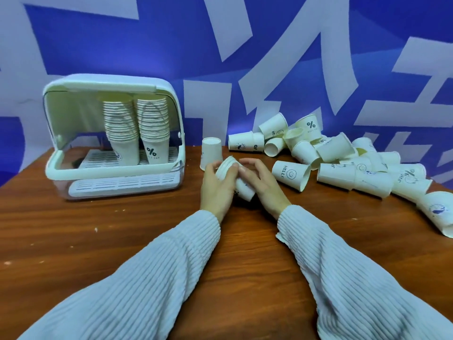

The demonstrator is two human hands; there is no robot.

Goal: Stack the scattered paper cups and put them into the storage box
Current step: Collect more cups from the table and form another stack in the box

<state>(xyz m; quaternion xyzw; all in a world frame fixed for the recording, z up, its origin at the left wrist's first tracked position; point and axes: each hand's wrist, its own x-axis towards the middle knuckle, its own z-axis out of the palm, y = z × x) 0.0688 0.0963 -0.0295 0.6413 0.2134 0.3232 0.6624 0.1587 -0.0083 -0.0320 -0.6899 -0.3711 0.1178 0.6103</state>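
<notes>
- the left hand is curling its grip around the rim end of a short stack of nested cups, thumb and fingers wrapping the stacked rims.
- the right hand is gripping the same stack from the other side, fingers lying over its top and closing on it; the stack is lying tilted, base end toward the person, just above the surface.
- a single cup is standing upside down on the surface just behind the left hand.
- to the right, a heap of loose cups is lying on its sides, some touching, some piled over one another; one hello cup is lying nearest the right hand.
- on the left, the storage box is sitting with its lid up; inside, two tall stacks of cups are standing side by side on the slotted tray.
- pale ribbed sleeves are covering both forearms.
</notes>
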